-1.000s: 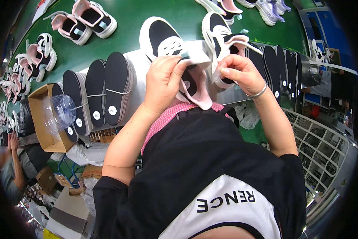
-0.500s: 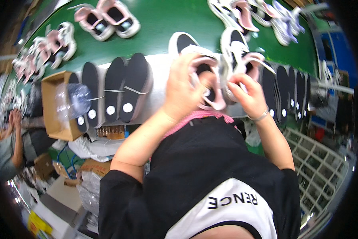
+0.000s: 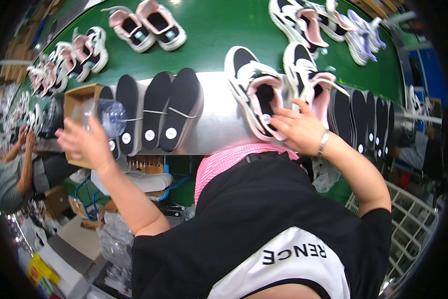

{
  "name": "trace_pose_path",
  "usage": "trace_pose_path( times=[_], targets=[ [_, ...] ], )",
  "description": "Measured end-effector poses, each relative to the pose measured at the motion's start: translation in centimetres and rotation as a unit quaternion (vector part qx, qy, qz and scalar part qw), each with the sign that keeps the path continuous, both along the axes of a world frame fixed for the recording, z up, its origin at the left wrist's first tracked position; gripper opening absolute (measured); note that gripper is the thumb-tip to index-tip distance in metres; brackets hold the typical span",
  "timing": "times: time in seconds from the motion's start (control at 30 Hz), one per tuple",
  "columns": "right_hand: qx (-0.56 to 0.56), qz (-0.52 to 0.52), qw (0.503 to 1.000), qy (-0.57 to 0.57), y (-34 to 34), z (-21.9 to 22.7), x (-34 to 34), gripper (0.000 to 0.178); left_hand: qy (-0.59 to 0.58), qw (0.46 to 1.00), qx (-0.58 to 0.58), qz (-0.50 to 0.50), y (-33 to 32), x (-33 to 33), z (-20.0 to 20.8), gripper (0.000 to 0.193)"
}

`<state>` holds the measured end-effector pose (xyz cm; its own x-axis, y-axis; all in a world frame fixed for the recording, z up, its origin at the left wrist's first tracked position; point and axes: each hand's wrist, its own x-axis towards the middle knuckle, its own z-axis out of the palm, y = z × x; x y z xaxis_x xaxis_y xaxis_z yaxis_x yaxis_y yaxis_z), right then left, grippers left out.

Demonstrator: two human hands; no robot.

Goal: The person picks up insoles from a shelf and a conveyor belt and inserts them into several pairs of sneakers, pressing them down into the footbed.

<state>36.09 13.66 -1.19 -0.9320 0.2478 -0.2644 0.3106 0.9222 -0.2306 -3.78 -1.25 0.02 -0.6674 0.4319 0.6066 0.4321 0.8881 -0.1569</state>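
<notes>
My left hand [image 3: 88, 143] reaches out to the left, fingers spread and holding nothing. It is at the cardboard box [image 3: 70, 107], in front of the clear plastic [image 3: 109, 118] inside it. My right hand [image 3: 300, 128] lies with its fingers stretched out against the heel edge of a white, black and pink sneaker [image 3: 238, 79], not closed round it. Just right of that, a matching sneaker [image 3: 295, 64] stands with its collar partly behind my fingers. Both sneakers point away from me on the metal-edged bench [image 3: 211, 112].
Tied bundles of black insoles [image 3: 183, 107] lie left of the sneakers, and more insoles [image 3: 357, 112] to the right. Other sneakers [image 3: 159, 26] stand along the green belt [image 3: 209, 30]. A white rack [image 3: 408, 219] is at lower right; another person's hands [image 3: 27, 138] show far left.
My left hand has left the left sneaker and swung left to the cardboard box. My right hand has shifted from between the sneakers onto the left one's heel.
</notes>
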Motion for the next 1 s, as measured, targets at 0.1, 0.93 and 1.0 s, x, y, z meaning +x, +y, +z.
trace_pose_path(
  times=[0.1, 0.93, 1.0],
  targets=[
    [-0.004, -0.002, 0.997, -0.083, 0.0, -2.4, -1.5, 0.057, -0.163, 0.942, 0.179, -0.232, 1.7, 3.5, 0.9, 0.051],
    [-0.077, -0.254, 0.891, 0.368, 1.0, 0.6, 6.7, 0.036, -0.576, 0.644, 0.162, -0.477, 10.7, 22.2, -8.4, 0.043],
    [-0.009, -0.465, 0.83, 0.308, 3.1, 0.3, 12.0, 0.034, -0.312, 0.798, 0.171, -0.486, 10.0, 23.3, -6.9, 0.053]
  ],
)
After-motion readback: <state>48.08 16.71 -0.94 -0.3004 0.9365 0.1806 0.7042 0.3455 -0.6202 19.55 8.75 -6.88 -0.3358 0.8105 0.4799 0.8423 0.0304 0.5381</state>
